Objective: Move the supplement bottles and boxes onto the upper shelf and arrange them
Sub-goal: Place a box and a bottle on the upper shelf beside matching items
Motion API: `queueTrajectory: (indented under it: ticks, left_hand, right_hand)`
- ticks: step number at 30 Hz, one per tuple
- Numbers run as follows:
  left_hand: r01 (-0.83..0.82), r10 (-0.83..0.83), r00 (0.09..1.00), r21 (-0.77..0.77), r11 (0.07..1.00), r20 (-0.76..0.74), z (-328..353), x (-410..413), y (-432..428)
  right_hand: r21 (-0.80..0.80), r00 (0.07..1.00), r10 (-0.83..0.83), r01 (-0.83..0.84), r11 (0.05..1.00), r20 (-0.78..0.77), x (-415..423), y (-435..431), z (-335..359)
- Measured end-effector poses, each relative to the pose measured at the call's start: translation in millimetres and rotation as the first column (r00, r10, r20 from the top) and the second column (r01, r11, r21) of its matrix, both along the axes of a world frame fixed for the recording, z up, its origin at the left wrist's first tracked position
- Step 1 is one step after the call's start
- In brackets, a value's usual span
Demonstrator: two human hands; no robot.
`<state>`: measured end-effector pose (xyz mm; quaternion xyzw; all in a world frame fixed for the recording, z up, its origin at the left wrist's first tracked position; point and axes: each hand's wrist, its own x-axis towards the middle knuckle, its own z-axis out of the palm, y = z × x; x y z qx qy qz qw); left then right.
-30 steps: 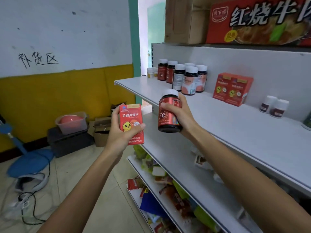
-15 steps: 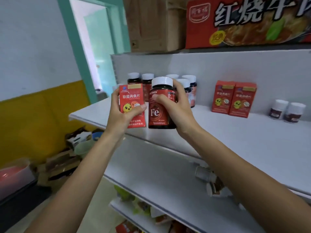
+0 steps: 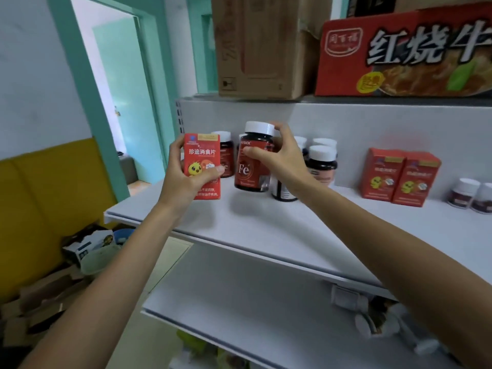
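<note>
over the left part of the upper shelf (image 3: 292, 235), both hands are loaded. left hand (image 3: 183, 182): fingers and thumb curled round a red box (image 3: 203, 158), which is held upright with its printed face toward the camera, above the shelf's near left edge. right hand (image 3: 285, 166): thumb across the label and fingers round the far side of a dark bottle (image 3: 251, 169) with a red "fe" label and white cap, firmly gripped. the bottle is upright, just right of the box, and its base looks just clear of the shelf surface, with a shadow beneath it. farther back, against the rear panel, stands a cluster of like bottles (image 3: 322, 161), partly hidden by the right hand. right of the cluster, two red boxes (image 3: 399, 177) stand side by side, touching; farther right, two small white-capped jars (image 3: 464, 194) sit at the frame edge. on top of the unit rest a brown carton (image 3: 261, 49) and a red printed carton (image 3: 407, 57). below, a lower shelf (image 3: 253, 302) holds blurred items at its right. at far left, a teal door frame (image 3: 80, 89).
</note>
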<state>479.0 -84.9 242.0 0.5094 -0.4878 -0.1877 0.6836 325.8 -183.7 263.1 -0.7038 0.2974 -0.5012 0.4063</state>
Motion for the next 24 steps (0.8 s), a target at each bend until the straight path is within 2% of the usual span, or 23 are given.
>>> queueTrajectory:
  ticks: [3, 6, 15, 17, 21, 22, 24]
  left_hand:
    - [-0.037, 0.037, 0.999, 0.013, 0.999, -0.015, -4, 27, 14]
    - [-0.078, 0.080, 0.995, 0.027, 0.997, -0.053, -14, 50, 23]
    - [-0.100, 0.108, 0.990, 0.091, 0.991, -0.095, -35, 81, 34]
    - [-0.092, 0.101, 0.990, 0.097, 0.991, -0.101, -37, 80, 34]
    - [-0.047, 0.057, 0.989, 0.077, 0.996, -0.137, -36, 75, 32]
    - [-0.036, 0.046, 0.989, 0.076, 0.996, -0.139, -34, 72, 32]
    - [-0.018, 0.027, 0.991, 0.075, 0.997, -0.133, -30, 65, 28]
  right_hand:
    - [-0.122, 0.987, -0.038, 0.019, 0.992, -0.155, 35, -5, -5]
    - [-0.168, 0.963, -0.043, -0.003, 0.986, -0.267, 70, -14, -22]
    - [-0.229, 0.901, -0.196, 0.112, 0.967, -0.386, 113, -48, -37]
    - [-0.257, 0.871, -0.232, 0.127, 0.958, -0.434, 118, -49, -37]
    - [-0.256, 0.746, -0.256, 0.118, 0.959, -0.615, 113, -50, -32]
    - [-0.280, 0.747, -0.275, 0.124, 0.952, -0.605, 110, -47, -29]
    - [-0.314, 0.835, -0.270, 0.124, 0.941, -0.479, 102, -37, -25]
